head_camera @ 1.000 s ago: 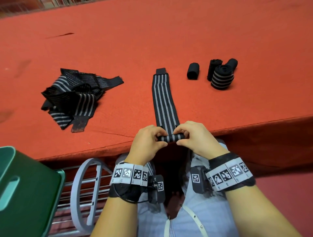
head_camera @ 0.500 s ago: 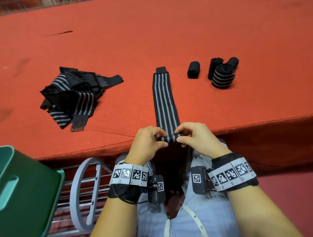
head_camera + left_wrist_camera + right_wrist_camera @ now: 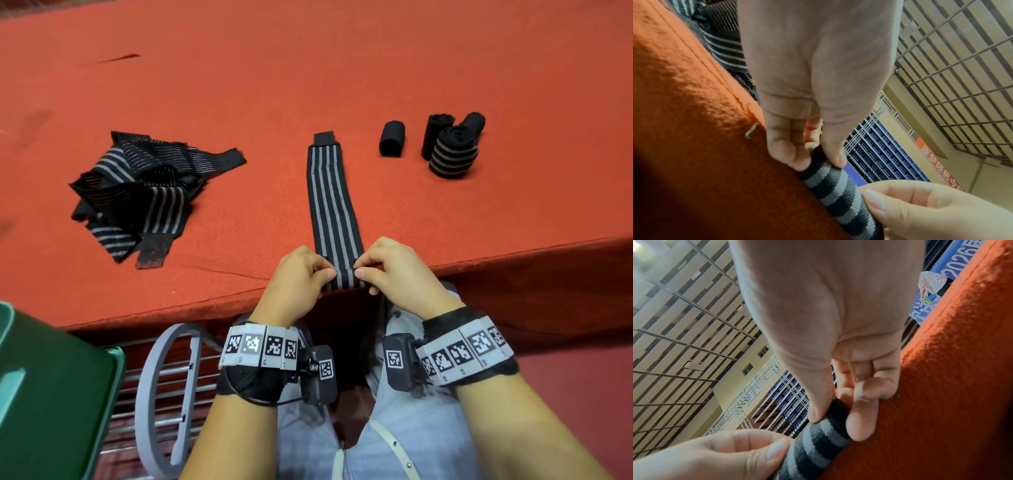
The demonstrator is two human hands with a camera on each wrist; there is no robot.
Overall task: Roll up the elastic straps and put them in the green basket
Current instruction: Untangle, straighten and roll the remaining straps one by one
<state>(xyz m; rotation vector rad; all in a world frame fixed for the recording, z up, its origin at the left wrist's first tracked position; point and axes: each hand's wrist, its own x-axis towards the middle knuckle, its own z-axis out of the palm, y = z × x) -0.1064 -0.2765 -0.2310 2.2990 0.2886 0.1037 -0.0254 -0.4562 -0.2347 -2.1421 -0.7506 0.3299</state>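
Observation:
A black strap with grey stripes (image 3: 330,202) lies flat on the red table, running away from me. Its near end is curled into a small roll (image 3: 344,279) at the table's front edge. My left hand (image 3: 301,274) pinches the roll's left end between thumb and fingers (image 3: 789,151). My right hand (image 3: 390,270) pinches its right end (image 3: 838,410). A heap of loose striped straps (image 3: 140,192) lies to the left. Rolled straps (image 3: 452,150) stand at the back right, and one more roll (image 3: 392,138) lies beside them. The green basket (image 3: 51,394) sits low at my left.
A grey wire rack (image 3: 168,394) stands under the table edge between the basket and my legs. The red felt table (image 3: 308,68) stretches far back. Its front edge (image 3: 171,308) runs just under my hands.
The roll has moved a little forward along the strap onto the table edge, and both hands have shifted up with it, thumbs now on top.

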